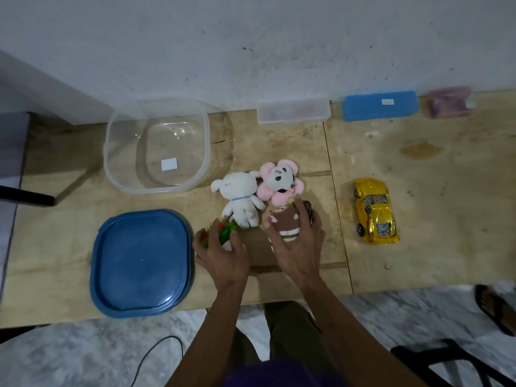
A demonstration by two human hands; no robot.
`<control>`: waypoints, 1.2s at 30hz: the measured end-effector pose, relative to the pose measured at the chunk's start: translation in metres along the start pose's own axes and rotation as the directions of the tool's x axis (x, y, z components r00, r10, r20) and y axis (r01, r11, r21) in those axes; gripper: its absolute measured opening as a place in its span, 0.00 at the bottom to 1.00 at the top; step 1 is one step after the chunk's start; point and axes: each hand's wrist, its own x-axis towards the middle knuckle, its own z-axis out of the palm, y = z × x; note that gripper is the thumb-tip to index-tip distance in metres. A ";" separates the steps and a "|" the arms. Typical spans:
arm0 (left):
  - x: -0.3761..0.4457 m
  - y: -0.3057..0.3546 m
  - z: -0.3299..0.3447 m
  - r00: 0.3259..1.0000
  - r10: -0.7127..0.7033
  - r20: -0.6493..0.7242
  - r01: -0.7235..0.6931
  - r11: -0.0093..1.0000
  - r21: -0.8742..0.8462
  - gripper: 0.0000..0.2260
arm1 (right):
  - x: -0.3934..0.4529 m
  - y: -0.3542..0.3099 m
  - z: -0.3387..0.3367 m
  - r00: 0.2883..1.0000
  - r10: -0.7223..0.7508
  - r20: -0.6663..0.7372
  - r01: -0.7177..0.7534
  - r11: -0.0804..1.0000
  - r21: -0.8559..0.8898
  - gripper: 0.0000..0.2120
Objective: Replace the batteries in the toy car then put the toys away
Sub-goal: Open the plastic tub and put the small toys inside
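Note:
A gold toy car lies on the wooden table at the right, untouched. In the middle sits a cluster of toys: a white plush dog, a pink flower plush, and a brown plush. My right hand wraps around the brown plush, with a dark object partly hidden behind my fingers. My left hand closes on a small green plant toy in a white pot.
An open clear plastic tub stands at the back left, its blue lid lying in front of it. Against the wall sit a translucent case, a blue case and a pink item. A sandalled foot shows at lower right.

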 end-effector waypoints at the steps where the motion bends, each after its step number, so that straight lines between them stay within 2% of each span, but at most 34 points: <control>1: -0.001 0.003 -0.004 1.000 0.007 -0.003 -0.007 1.000 -0.025 0.23 | 0.000 -0.006 -0.001 0.999 -0.032 -0.004 0.032 0.999 0.024 0.41; 7: 0.014 0.031 -0.042 0.977 0.182 -0.114 -0.196 0.973 -0.123 0.19 | 0.009 -0.066 0.006 0.979 -0.200 -0.041 0.202 0.978 0.044 0.41; 9: 0.033 0.045 -0.060 0.963 0.217 -0.157 -0.243 0.956 -0.165 0.19 | 0.018 -0.089 0.017 0.968 -0.252 -0.008 0.252 0.967 0.019 0.41; 13: 0.095 0.066 -0.100 0.941 0.250 -0.229 -0.301 0.926 -0.227 0.17 | 0.035 -0.143 0.051 0.957 -0.278 0.078 0.269 0.957 0.108 0.41; 19: 0.208 0.078 -0.132 0.947 0.257 -0.190 -0.299 0.923 -0.241 0.17 | 0.071 -0.217 0.122 0.923 -0.326 0.203 0.305 0.944 0.127 0.39; 21: 0.237 0.077 -0.131 0.953 0.270 -0.135 -0.295 0.928 -0.227 0.17 | 0.083 -0.231 0.145 0.929 -0.269 0.254 0.246 0.962 0.117 0.37; 23: 0.260 0.073 -0.123 0.953 0.298 -0.057 -0.304 0.933 -0.194 0.19 | 0.096 -0.238 0.164 0.945 -0.146 0.294 0.115 0.986 0.119 0.36; 27: 0.288 0.061 -0.098 0.959 0.279 0.044 -0.270 0.952 -0.144 0.22 | 0.116 -0.234 0.190 0.961 0.093 0.261 -0.125 0.986 0.109 0.34; 32: 0.302 0.051 -0.075 0.924 0.359 0.132 -0.359 0.933 -0.023 0.21 | 0.126 -0.230 0.211 0.939 0.213 0.270 -0.227 0.974 0.021 0.36; 36: 0.300 0.046 -0.075 0.918 0.353 0.182 -0.350 0.935 -0.051 0.24 | 0.125 -0.231 0.212 0.927 0.232 0.296 -0.234 0.972 -0.030 0.29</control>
